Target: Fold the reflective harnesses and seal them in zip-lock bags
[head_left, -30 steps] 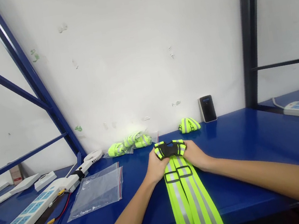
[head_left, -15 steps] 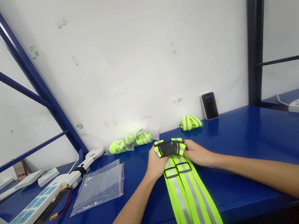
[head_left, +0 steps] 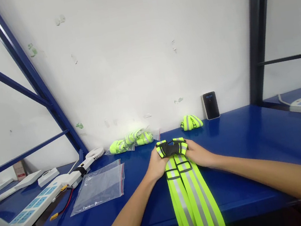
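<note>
- The bright green strap [head_left: 195,197] is at the middle of the near side of the blue table [head_left: 245,144], its top end raised between the two hands and its long bands running down toward the near edge.
- The left hand [head_left: 158,163] grips the folded end just left of the black buckle [head_left: 170,149]; the right hand [head_left: 199,153] does the same on the right. Both holds look narrow and firm, though most of the fingertips are hidden behind the strap, so their exact placing is hard to tell.
- Done, as far as it shows: the buckle's two halves look joined, the bands lie side by side, and the two black sliders [head_left: 174,178] sit nearly level below the buckle.
- Not done on this strap: the bands hang long and loose, neither rolled nor bagged.
- By the wall, left of the middle, rolled green bundles [head_left: 144,138] lie in clear wrapping. Farther right, one more roll [head_left: 191,122] sits near the black clock [head_left: 211,106], seemingly unwrapped.
- Flat clear bags [head_left: 98,188] lie left of the left hand, with no strap in them, between it and the white power strip [head_left: 34,204].
</note>
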A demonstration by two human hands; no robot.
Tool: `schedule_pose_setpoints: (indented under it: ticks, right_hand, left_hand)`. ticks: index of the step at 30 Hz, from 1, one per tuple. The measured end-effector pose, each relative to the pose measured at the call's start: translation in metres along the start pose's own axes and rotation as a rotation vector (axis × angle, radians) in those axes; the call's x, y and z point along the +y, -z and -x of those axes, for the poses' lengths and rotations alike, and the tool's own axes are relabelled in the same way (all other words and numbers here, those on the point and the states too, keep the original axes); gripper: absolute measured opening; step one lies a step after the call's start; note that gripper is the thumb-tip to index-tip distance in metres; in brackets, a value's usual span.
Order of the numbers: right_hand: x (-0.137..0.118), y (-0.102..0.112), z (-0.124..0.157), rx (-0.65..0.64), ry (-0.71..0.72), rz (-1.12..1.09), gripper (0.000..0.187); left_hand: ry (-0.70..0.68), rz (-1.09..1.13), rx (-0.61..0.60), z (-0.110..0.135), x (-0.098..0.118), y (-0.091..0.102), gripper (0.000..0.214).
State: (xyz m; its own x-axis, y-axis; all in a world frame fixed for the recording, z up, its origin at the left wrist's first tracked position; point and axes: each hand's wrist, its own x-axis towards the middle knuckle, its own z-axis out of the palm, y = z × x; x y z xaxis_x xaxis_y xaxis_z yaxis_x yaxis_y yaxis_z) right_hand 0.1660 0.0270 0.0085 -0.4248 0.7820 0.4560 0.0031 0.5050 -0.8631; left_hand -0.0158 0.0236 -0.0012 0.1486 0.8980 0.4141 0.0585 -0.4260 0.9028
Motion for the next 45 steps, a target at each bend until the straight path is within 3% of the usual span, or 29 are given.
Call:
schedule_pose_setpoints:
  ticks: [10,18,24,27,30,33,38,45]
  right_hand:
    - [0.002,-0.003,0.000,-0.008,-0.041,-0.052,0.032]
    - [-0.004,-0.006,0.003,-0.013,-0.152,-0.133,0.036]
    - [-0.011,-0.003,0.008,-0.121,-0.268,-0.266,0.062]
    - [-0.006,-0.001,0.008,-0.118,-0.315,-0.342,0.052]
    - [0.001,-0.002,0.004,-0.081,-0.278,-0.400,0.041]
    - [0.003,-0.003,0.001,-0.137,-0.227,-0.508,0.039]
    - [-0.002,-0.004,0.002,-0.148,-0.225,-0.579,0.035]
    - [-0.006,-0.002,0.002,-0.136,-0.221,-0.570,0.040]
  left_hand:
    - [-0.075,-0.055,-0.028,0.001,0.002,0.002,0.036]
    - [-0.082,-0.080,-0.005,0.001,0.002,0.002,0.036]
    - [-0.093,-0.074,0.068,0.001,0.006,0.003,0.028]
    - [-0.107,-0.074,0.087,0.002,0.008,0.002,0.028]
    - [-0.116,-0.067,0.116,0.004,0.012,0.000,0.032]
    - [-0.085,-0.048,0.131,0.005,0.015,-0.002,0.041]
    - [-0.043,0.022,0.069,0.006,0.008,-0.002,0.048]
    - [0.155,0.379,-0.106,0.008,-0.006,0.002,0.064]
